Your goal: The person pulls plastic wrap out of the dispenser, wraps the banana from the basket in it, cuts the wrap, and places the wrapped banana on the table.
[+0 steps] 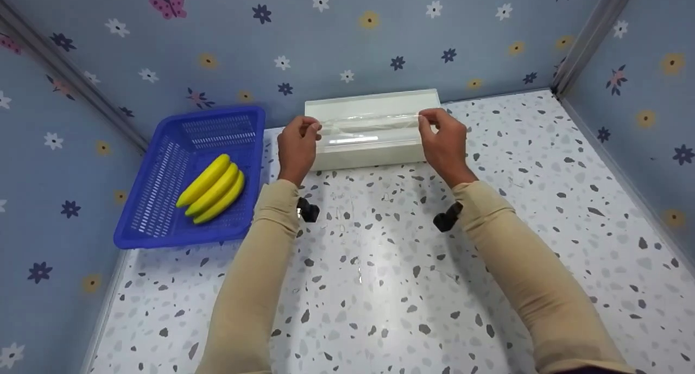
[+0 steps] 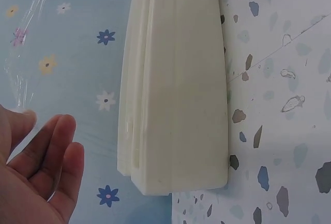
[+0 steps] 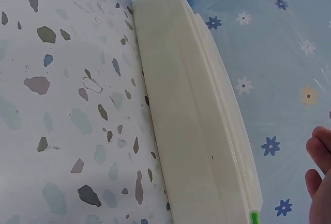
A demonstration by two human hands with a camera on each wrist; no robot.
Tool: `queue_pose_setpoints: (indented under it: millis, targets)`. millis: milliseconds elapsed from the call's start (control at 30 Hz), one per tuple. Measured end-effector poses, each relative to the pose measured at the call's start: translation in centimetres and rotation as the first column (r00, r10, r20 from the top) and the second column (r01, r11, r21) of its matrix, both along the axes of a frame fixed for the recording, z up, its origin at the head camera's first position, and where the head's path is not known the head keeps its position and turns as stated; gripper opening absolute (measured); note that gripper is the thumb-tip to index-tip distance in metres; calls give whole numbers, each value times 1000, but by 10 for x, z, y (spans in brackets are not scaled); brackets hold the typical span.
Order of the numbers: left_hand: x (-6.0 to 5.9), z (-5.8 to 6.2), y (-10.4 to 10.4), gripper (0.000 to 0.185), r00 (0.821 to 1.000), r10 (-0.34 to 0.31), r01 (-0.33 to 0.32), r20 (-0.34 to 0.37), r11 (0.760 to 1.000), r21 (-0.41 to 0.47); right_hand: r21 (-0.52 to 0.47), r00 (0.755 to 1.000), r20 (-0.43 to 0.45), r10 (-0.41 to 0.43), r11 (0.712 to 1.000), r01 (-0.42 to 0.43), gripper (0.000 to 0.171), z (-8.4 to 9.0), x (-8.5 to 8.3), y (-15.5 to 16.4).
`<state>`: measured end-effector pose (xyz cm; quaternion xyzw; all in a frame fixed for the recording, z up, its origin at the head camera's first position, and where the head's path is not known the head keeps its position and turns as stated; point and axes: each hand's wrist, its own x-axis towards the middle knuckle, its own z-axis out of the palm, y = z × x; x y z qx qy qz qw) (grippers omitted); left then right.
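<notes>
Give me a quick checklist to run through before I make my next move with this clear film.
1. Left hand on the clear film: ok, pinching one end.
2. Right hand on the film: ok, pinching the other end.
3. Film spread between the hands: ok, it spans the gap, with some creases.
4. White box set down: ok, it rests on the speckled surface by the wall.
5. Film cut free from the box: cannot tell; the clear sheet is hard to trace there.
6. Bananas out of the blue basket: not ok, they lie inside it, to your left.
</notes>
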<state>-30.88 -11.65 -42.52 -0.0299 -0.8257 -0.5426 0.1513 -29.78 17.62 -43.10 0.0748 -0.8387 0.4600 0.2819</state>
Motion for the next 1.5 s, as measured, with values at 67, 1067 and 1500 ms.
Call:
queue_pose_setpoints:
  millis: [67,1067,1500]
  targets:
    - [0,0,-1,20,1000,0,0,-7,1000,4,5,1000,-31,2,1000,-2,21,0,0,0]
    - [7,8,-2,20,997,7,0,-73,997,84,63,992,-128,5,998,3,16,21,-4,6]
    - [13,15,-3,19,999,19,-15,-30,992,128,167,983,-181,32,986,-1,16,31,0,7]
